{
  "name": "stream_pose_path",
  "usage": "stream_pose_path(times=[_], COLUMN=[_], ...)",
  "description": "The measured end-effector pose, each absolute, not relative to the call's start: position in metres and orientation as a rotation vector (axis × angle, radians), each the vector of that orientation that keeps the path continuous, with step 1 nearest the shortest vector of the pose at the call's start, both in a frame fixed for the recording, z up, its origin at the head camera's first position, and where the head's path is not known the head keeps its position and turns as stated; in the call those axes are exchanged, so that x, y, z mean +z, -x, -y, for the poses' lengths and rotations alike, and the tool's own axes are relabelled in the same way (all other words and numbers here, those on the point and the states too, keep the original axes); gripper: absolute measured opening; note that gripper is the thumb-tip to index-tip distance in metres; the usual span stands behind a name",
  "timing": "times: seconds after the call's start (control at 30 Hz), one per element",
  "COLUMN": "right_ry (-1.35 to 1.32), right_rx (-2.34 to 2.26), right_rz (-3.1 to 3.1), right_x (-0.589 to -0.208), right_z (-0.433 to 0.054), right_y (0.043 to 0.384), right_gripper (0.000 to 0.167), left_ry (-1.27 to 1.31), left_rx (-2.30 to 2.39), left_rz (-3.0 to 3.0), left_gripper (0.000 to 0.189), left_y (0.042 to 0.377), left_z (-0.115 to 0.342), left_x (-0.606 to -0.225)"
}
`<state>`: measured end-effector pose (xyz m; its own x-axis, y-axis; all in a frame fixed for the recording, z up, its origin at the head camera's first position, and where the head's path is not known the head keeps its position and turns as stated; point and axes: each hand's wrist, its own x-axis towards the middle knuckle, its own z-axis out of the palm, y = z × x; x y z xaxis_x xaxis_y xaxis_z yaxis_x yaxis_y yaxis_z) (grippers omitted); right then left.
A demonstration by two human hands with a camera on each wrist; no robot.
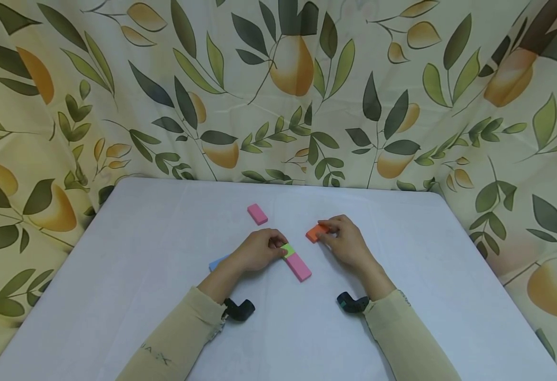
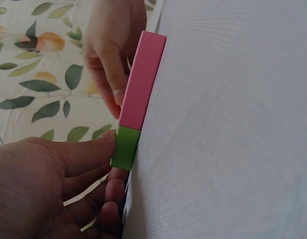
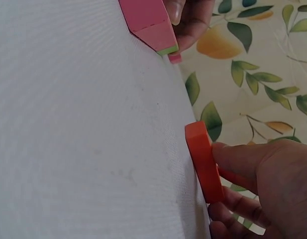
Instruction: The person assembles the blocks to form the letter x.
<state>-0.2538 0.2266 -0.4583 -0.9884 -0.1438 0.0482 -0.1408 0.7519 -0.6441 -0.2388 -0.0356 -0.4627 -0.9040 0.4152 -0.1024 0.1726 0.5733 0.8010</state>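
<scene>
My left hand (image 1: 259, 251) pinches a small green block (image 1: 288, 251) between thumb and fingers. A longer pink block (image 1: 299, 267) lies on the table, end to end against the green one; their seam shows in the left wrist view. To the right, my right hand (image 1: 348, 241) holds an orange block (image 1: 316, 233), with the thumb on one side and fingers on the other. In the right wrist view the orange block (image 3: 204, 162) is tilted close by the table surface, a gap away from the pink block.
Another pink block (image 1: 257, 214) lies farther back on the white table (image 1: 164, 317). A blue block (image 1: 218, 263) shows partly behind my left wrist. A leaf-and-fruit patterned cloth (image 1: 278, 116) hangs behind the table. Black wrist cameras (image 1: 239, 310) sit on both wrists.
</scene>
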Motion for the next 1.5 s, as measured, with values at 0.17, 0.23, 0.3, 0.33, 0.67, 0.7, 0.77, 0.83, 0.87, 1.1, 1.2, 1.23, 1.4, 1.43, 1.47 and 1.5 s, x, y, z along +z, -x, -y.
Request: stream_pose_path(times=[0.17,0.23,0.3,0.33,0.67,0.7,0.77,0.83,0.87,1.1,1.2,1.23,1.4,1.43,1.47,1.5], right_ry=[0.262,0.269,0.272,0.268,0.267,0.268,0.268,0.267,0.265,0.271,0.27,0.269,0.267,0.268,0.268,0.269], right_rx=[-1.082,-1.085,-1.086,-1.09,-1.101,-1.1,-1.096,-1.09,-1.088,-1.083,-1.085,-1.085,-1.09,-1.091,-1.092,-1.092], right_rz=[-2.945,-2.943,-2.941,-2.937,-2.915,-2.915,-2.918,-2.92,-2.921,-2.913,-2.912,-2.911,-2.903,-2.901,-2.9,-2.899], right_x=[-0.458,-0.4579,-0.4577,-0.4575,-0.4566,-0.4566,-0.4566,-0.4565,-0.4565,-0.4562,-0.4562,-0.4562,-0.4562,-0.4563,-0.4563,-0.4563], right_z=[-0.2272,-0.2274,-0.2274,-0.2273,-0.2267,-0.2267,-0.2265,-0.2263,-0.2263,-0.2269,-0.2267,-0.2267,-0.2259,-0.2258,-0.2256,-0.2254], right_y=[0.2535,0.2537,0.2538,0.2538,0.253,0.2531,0.253,0.2528,0.2526,0.2516,0.2512,0.2511,0.2507,0.2506,0.2506,0.2506], right_gripper=[0.04,0.04,0.039,0.039,0.038,0.038,0.039,0.039,0.039,0.04,0.04,0.04,0.039,0.039,0.039,0.039], left_ry=[-0.483,-0.477,-0.472,-0.47,-0.438,-0.436,-0.437,-0.443,-0.444,-0.438,-0.439,-0.442,-0.452,-0.451,-0.449,-0.446], left_rx=[1.242,1.242,1.239,1.237,1.236,1.238,1.237,1.235,1.236,1.226,1.231,1.233,1.236,1.234,1.231,1.228], left_rz=[-2.526,-2.524,-2.524,-2.524,-2.516,-2.515,-2.518,-2.521,-2.52,-2.525,-2.522,-2.521,-2.522,-2.523,-2.525,-2.527], left_gripper=[0.017,0.017,0.017,0.017,0.018,0.017,0.017,0.017,0.017,0.018,0.017,0.017,0.017,0.017,0.018,0.018], left_y=[0.2383,0.2378,0.2376,0.2374,0.2375,0.2376,0.2378,0.2379,0.2379,0.2369,0.2369,0.2369,0.2374,0.2374,0.2375,0.2376], left_z=[0.0353,0.0353,0.0353,0.0353,0.0351,0.035,0.035,0.0349,0.0348,0.0342,0.0343,0.0344,0.0342,0.0341,0.0341,0.034], left_x=[-0.461,-0.4598,-0.459,-0.4586,-0.4591,-0.4594,-0.4602,-0.4608,-0.4608,-0.4594,-0.4594,-0.4594,-0.4599,-0.4598,-0.4598,-0.4598])
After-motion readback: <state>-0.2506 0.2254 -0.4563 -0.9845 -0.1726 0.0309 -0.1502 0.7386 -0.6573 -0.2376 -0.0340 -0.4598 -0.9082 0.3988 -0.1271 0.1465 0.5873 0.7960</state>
